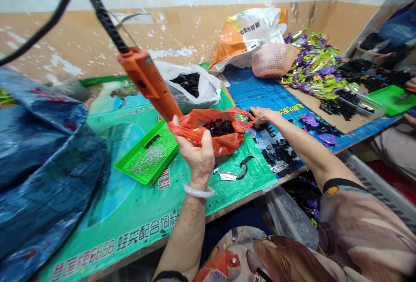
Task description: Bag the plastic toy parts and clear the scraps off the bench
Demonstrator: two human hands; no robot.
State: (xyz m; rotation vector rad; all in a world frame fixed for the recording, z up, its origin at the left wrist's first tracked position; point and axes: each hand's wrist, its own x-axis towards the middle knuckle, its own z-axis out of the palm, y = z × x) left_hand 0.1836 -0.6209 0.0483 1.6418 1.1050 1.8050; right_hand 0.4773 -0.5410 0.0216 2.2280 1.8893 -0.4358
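Note:
A red plastic bag with small black plastic parts inside sits on the green sheet. My left hand, with a pale bangle at its wrist, is closed on the bag's left side. On the right, my right hand pinches the bag's stretched handle, its fingers partly hidden. An orange electric screwdriver hangs from a black cord, its lower end behind the bag and my left hand. Just in front of the bag lie a silvery piece and two curved black parts.
Left of the bag is a green perforated tray with tiny screws. Behind stands a white bag of black parts. A pink basket and a heap of green and purple pieces lie farther back. Blue woven fabric bulges at left.

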